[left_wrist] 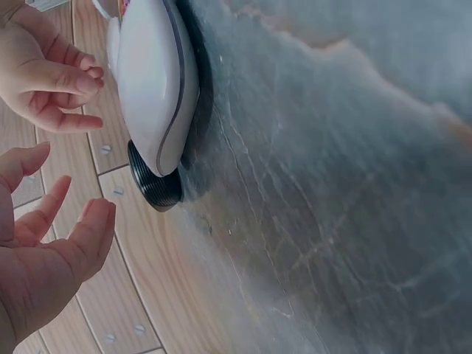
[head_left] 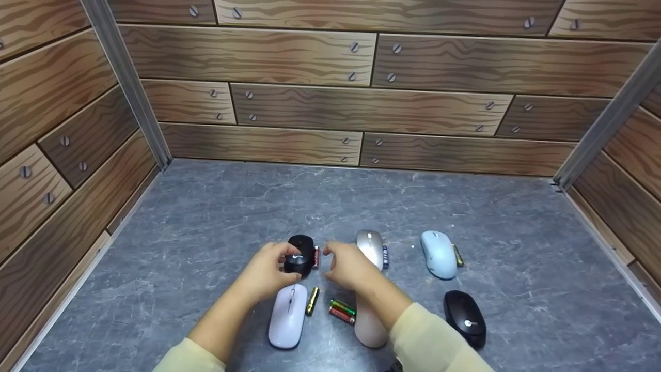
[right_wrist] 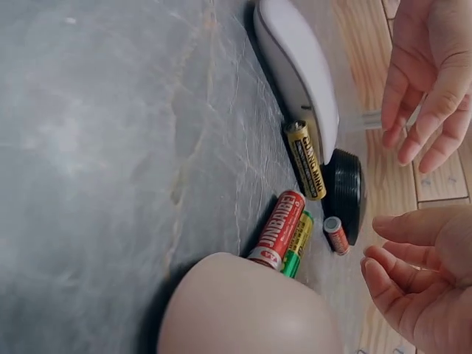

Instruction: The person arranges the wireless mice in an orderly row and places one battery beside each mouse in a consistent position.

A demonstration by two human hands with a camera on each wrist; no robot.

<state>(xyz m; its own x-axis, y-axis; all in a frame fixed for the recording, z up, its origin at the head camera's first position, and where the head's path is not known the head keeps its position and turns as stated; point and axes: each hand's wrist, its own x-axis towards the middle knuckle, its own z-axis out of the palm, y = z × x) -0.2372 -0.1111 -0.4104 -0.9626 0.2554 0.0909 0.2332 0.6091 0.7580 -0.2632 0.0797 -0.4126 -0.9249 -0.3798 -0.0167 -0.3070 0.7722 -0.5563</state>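
Note:
In the head view my left hand (head_left: 264, 271) is at the left side of a black computer mouse (head_left: 300, 261), thumb and fingers spread apart around its edge. My right hand (head_left: 350, 266) hovers between a red battery (head_left: 316, 257) and a silver mouse (head_left: 368, 244), its fingers bent and nothing held. That red battery lies along the black mouse's right side. Closer to me are a lavender mouse (head_left: 287, 318) and a gold-and-black battery (head_left: 312, 301). Both wrist views show the left hand (left_wrist: 55, 251) and the right hand (right_wrist: 424, 273) raised above the mice with gaps between their fingers.
A beige mouse (head_left: 371, 328), partly under the right forearm, has a red battery (head_left: 342, 315) and a green battery (head_left: 343, 307) beside it. Rightward are a light blue mouse (head_left: 439, 254) with a battery (head_left: 457, 255) and another black mouse (head_left: 465, 318). Wood-patterned walls (head_left: 299, 106) enclose the grey surface.

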